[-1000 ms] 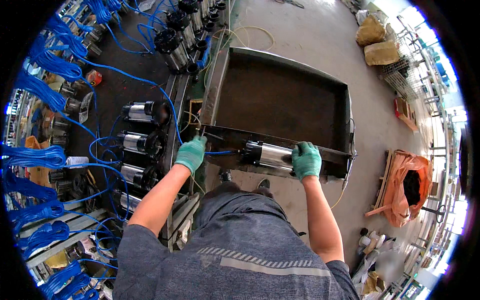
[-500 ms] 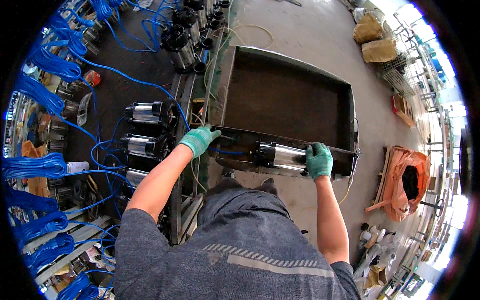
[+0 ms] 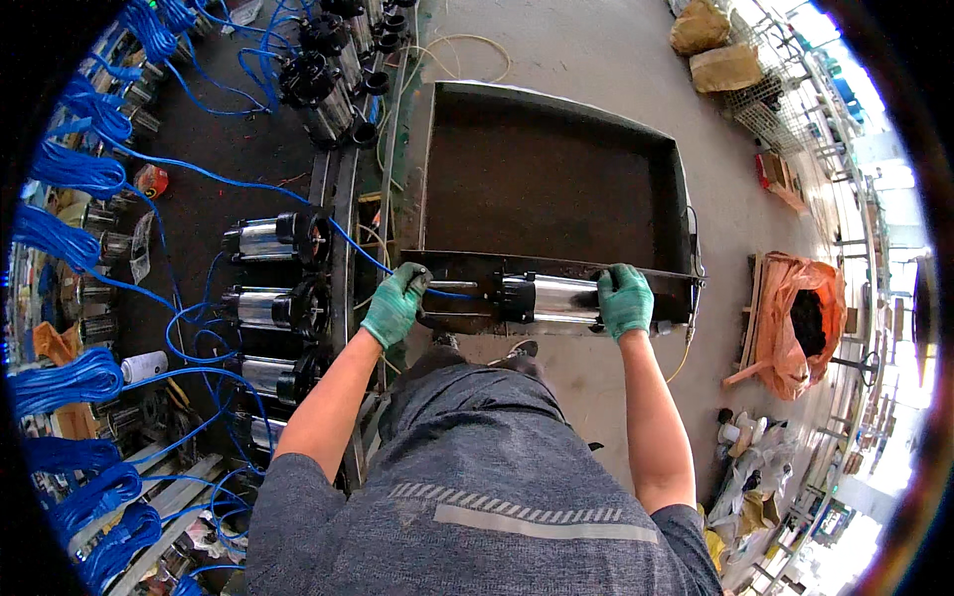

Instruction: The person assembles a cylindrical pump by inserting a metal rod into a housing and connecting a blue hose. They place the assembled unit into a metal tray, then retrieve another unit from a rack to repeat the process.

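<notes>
A cylindrical pump motor point(image 3: 553, 298), with a bright steel body and black ends, lies on its side along the near strip of a dark metal tray. My right hand point(image 3: 626, 300), in a green glove, is closed over its right end. Left of the motor, my gloved left hand point(image 3: 396, 304) has its fingers curled round a dark piece, whose kind is hidden. A thin metal rod point(image 3: 453, 285) reaches from that hand toward the motor. A blue cable point(image 3: 288, 192) runs from the left to behind my left hand, and a short blue length shows beside the rod.
The dark metal tray point(image 3: 431, 164) fills the middle, its raised rim beyond my hands. Several similar pump motors point(image 3: 273, 307) lie to the left past a metal rail point(image 3: 343, 219), with coiled blue cables point(image 3: 70, 382) farther left. An orange sack point(image 3: 780, 333) stands at right.
My left hand has turned, its fingers going from stretched out to curled, and the metal rod now shows beside it. My right hand stays on the motor. The whole view has shifted slightly.
</notes>
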`<action>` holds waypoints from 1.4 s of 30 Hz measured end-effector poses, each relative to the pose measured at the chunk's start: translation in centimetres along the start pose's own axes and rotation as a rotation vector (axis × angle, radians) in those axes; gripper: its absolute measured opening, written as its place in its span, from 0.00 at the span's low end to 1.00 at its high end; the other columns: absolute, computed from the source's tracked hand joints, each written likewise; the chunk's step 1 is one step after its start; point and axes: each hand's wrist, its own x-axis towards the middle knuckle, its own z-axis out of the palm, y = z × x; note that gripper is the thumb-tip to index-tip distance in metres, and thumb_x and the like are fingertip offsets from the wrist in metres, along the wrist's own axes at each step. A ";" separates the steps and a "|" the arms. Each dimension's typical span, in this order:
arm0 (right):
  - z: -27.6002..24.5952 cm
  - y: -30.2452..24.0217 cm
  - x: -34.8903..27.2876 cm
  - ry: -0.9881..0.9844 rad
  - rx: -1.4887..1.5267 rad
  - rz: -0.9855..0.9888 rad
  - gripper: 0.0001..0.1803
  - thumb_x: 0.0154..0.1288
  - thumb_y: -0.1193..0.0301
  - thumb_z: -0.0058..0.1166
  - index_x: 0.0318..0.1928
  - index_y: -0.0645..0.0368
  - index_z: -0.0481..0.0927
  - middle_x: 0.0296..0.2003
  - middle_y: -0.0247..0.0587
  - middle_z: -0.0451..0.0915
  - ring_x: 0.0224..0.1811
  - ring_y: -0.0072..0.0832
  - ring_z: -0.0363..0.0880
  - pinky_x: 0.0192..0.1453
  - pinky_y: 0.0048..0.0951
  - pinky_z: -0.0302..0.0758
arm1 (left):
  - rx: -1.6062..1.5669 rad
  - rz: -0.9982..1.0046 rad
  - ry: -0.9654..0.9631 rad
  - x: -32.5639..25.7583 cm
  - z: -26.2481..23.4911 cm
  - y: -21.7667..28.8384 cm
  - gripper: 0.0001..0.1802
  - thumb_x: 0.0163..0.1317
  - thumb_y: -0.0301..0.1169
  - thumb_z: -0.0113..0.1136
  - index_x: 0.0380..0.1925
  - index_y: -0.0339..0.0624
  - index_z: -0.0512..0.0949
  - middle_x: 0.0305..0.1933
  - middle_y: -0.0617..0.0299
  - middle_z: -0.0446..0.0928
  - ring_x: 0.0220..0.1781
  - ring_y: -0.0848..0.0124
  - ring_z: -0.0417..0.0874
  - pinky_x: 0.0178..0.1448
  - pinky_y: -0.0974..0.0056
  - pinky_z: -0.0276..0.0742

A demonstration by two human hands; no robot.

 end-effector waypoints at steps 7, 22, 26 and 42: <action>0.0 0.2 0.0 0.009 -0.034 -0.012 0.09 0.67 0.64 0.58 0.38 0.56 0.84 0.38 0.48 0.84 0.45 0.51 0.81 0.51 0.48 0.78 | -0.377 -0.142 -0.099 0.6 2.9 -2.0 0.09 0.77 0.36 0.58 0.48 0.44 0.79 0.29 0.71 0.75 0.23 0.80 0.73 0.27 0.69 0.72; 0.2 0.2 0.1 0.017 -0.039 0.002 0.09 0.66 0.64 0.59 0.36 0.56 0.83 0.37 0.46 0.84 0.45 0.50 0.81 0.50 0.48 0.78 | -0.647 -0.445 -0.212 0.8 3.4 0.0 0.14 0.76 0.41 0.59 0.50 0.45 0.83 0.29 0.69 0.77 0.27 0.76 0.78 0.32 0.69 0.77; 0.0 -0.1 0.0 0.016 -0.011 0.023 0.09 0.65 0.64 0.59 0.36 0.57 0.83 0.38 0.46 0.84 0.45 0.50 0.81 0.51 0.47 0.78 | -0.592 -0.240 -0.251 0.1 3.0 0.8 0.17 0.73 0.35 0.63 0.58 0.45 0.79 0.35 0.69 0.79 0.34 0.78 0.80 0.37 0.68 0.79; 0.1 0.1 -0.1 0.002 -0.040 0.006 0.10 0.65 0.63 0.58 0.38 0.56 0.84 0.40 0.46 0.84 0.47 0.50 0.81 0.53 0.48 0.78 | -0.237 -0.033 -0.267 0.6 2.8 -1.8 0.29 0.68 0.32 0.65 0.69 0.47 0.72 0.44 0.61 0.84 0.41 0.62 0.84 0.47 0.60 0.81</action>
